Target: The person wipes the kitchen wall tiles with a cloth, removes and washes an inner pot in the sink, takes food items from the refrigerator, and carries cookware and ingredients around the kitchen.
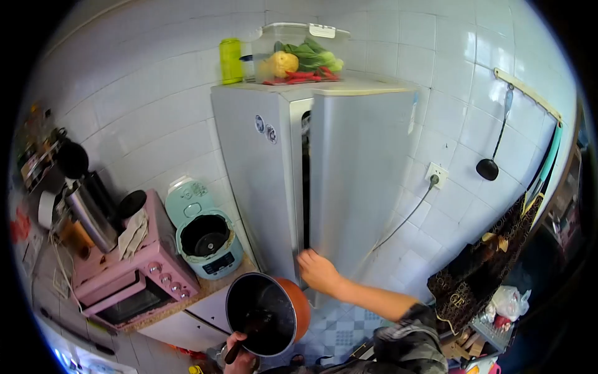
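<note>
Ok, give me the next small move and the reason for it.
Probably ease the fridge door wider with the right hand: that hand is at the door's edge, the door stands only slightly ajar, and the left hand is occupied holding the pot.

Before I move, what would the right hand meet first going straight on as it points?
The right hand would probably meet the fridge cabinet first, near its front edge by the part-open door. Depth is unclear, so I can't tell whether it already touches.
</note>
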The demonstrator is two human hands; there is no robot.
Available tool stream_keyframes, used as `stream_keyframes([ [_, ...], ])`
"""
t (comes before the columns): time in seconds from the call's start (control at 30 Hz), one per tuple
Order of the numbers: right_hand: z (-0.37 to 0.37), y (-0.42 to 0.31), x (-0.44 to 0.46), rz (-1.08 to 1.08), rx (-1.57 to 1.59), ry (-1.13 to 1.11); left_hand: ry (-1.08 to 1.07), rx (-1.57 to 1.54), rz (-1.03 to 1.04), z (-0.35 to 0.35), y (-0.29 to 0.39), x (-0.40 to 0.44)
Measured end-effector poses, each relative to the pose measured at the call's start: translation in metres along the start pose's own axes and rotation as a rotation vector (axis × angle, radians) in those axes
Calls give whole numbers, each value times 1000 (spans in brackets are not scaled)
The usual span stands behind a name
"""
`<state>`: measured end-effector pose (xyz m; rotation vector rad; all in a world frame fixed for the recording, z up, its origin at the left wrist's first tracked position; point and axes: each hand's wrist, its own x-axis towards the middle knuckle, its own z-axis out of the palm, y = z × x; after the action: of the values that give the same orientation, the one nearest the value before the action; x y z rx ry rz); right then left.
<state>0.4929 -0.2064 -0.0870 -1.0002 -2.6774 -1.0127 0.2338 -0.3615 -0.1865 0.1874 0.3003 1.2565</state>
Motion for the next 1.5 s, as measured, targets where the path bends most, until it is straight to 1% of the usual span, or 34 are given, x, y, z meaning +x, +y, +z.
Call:
stream_keyframes([
  [0.03, -12, -1, -19, 20, 45, 35, -15, 35, -27, 4, 3, 7],
  [0.1, -18, -3, -63, 85, 202, 311, -36, 94, -85, 10, 7, 20],
  [0.17, -27, -15, -112, 302, 367, 314, -34, 118, -184, 13, 8, 42],
  [0.23, -35, -19, -157, 561, -24, 578, -39, 125, -293, 17, 1, 65],
  [0.3, -45, -13, -181, 1059, -252, 628, -57, 137, -387, 26, -8, 89],
  [0.33, -51, -5, -187, 1254, -132, 693, -66, 143, -424, 33, -13, 103],
  [0.37, -39, 0, -200, 1408, 81, 863, -76, 147, -459, 40, -19, 115],
  [0.4, -36, 7, -208, 1560, 214, 933, -83, 151, -491, 47, -23, 128],
  [0.43, -33, 17, -216, 1657, 152, 1012, -91, 163, -516, 54, -28, 140],
  [0.47, -30, 34, -221, 1681, 140, 1218, -95, 175, -531, 61, -33, 152],
  [0.53, -29, 61, -245, 1743, 20, 1273, -107, 189, -556, 73, -43, 178],
  [0.6, -22, 87, -269, 1781, -93, 1380, -101, 212, -557, 89, -51, 203],
  [0.63, -19, 99, -282, 1805, -191, 1336, -77, 248, -548, 99, -54, 212],
  [0.73, -12, 130, -303, 1854, -312, 1344, -5, 360, -526, 118, -59, 242],
  [0.8, -8, 146, -313, 1890, -338, 1357, 26, 352, -568, 116, -63, 270],
  [0.83, -10, 156, -308, 1896, -339, 1397, 27, 354, -558, 119, -65, 279],
  [0.87, 0, 158, -322, 1924, -331, 1392, 63, 439, -536, 120, -66, 288],
  [0.9, 5, 160, -328, 1900, -430, 1353, 99, 518, -515, 120, -68, 295],
  [0.93, 8, 163, -332, 1878, -530, 1311, 100, 511, -506, 111, -68, 300],
  [0.97, 14, 163, -332, 1858, -635, 1272, 52, 453, -472, 95, -67, 304],
  [1.0, 19, 165, -322, 1798, -678, 1264, 30, 419, -445, 91, -67, 307],
  [1.03, 24, 168, -305, 1711, -718, 1266, 8, 384, -420, 87, -68, 311],
  [1.1, 33, 170, -270, 1532, -609, 1315, 29, 407, -377, 86, -68, 311],
  [1.2, 44, 167, -210, 1253, -243, 1391, 65, 452, -339, 89, -63, 307],
  [1.27, 45, 170, -170, 1030, 87, 1412, 63, 423, -340, 96, -68, 310],
  [1.33, 39, 190, -128, 821, 429, 1387, 55, 373, -367, 115, -70, 313],
  [1.4, 28, 230, -80, 693, 771, 1290, 33, 315, -392, 134, -79, 316],
  [1.43, 20, 259, -48, 724, 873, 1116, 22, 423, -331, 144, -87, 315],
  [1.47, 22, 283, -15, 634, 1080, 1007, 19, 429, -328, 149, -86, 312],
  [1.5, 37, 299, 22, 552, 1091, 974, 99, 443, -327, 150, -85, 308],
])
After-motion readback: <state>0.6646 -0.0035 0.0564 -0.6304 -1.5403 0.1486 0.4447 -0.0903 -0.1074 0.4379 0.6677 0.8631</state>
